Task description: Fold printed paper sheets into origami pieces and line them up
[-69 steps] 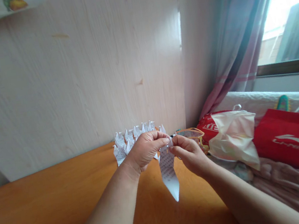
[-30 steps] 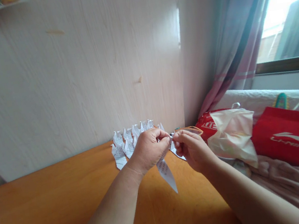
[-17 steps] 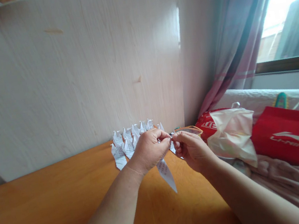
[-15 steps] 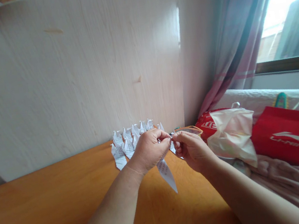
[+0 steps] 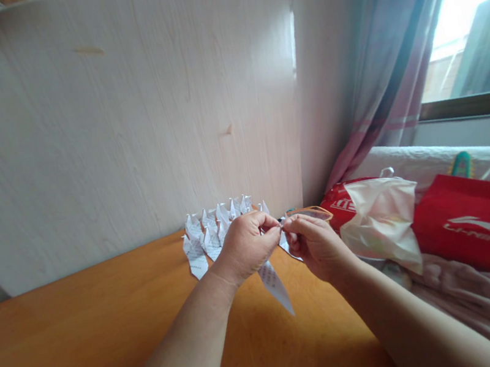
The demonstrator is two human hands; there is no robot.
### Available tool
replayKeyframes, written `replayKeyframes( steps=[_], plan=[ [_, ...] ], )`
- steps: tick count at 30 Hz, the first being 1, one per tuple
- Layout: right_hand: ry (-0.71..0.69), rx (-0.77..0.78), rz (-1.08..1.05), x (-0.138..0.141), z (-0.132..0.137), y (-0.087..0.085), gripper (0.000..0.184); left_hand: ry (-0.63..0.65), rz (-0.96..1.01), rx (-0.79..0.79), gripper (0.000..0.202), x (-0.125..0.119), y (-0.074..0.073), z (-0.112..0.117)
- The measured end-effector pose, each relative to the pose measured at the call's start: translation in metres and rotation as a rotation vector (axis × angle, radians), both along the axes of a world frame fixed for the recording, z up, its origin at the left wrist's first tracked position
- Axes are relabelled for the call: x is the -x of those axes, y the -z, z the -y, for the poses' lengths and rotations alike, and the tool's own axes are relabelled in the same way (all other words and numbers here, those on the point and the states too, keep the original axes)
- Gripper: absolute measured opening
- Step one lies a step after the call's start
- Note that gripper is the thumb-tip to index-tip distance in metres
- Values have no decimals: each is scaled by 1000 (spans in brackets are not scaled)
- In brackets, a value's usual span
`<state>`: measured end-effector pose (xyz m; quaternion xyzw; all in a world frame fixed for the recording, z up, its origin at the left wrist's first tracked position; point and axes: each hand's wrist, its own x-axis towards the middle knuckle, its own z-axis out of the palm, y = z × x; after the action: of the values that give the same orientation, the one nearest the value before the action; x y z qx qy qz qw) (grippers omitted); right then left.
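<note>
My left hand [image 5: 250, 245] is closed round a piece of folded printed paper [image 5: 275, 287], whose pointed white end sticks out below the palm. Facing it, my right hand [image 5: 315, 244] is closed in a pinch, thumb and fingertips almost touching the left fingertips. Between the two pinches the part of the paper being gripped is too small and covered to make out clearly. Behind the hands, several folded paper cranes [image 5: 195, 250] of white printed paper stand in rows on the wooden table [image 5: 113, 347]. My hands hide some of them.
Orange-rimmed glasses [image 5: 317, 214] lie beyond my right hand. To the right are a whitish plastic bag [image 5: 378, 218], a red LI-NING bag [image 5: 478, 221] and a pinkish blanket [image 5: 468, 303]. A pale wall [image 5: 145, 112] rises behind the table, with a curtain [image 5: 388, 61] beside the window.
The paper's pointed end has swung slightly to the right. Both hands keep nearly the same place and the same pinch.
</note>
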<state>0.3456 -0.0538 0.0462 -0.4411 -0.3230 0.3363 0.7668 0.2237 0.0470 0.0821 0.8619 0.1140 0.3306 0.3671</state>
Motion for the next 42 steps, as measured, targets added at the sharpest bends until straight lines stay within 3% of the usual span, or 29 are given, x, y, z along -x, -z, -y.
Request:
replayKeyframes(
  steps=[11,20,31,34,42],
  plan=[
    [19,12,18,1,0,-1,19,-27,24,2,11,-4,3,1],
    [69,-1,75,-2,-1,2,18,75,70,365,20,-4,4,-6],
    [78,25,153,-1,-1,5,10,161,82,615,16,-1,2,-9],
    [139,13,231,5,2,0,8,186,54,624,17,-1,4,-11],
    [247,-86,586,10,4,6,30,245,32,643,25,-3,10,-16]
  ],
)
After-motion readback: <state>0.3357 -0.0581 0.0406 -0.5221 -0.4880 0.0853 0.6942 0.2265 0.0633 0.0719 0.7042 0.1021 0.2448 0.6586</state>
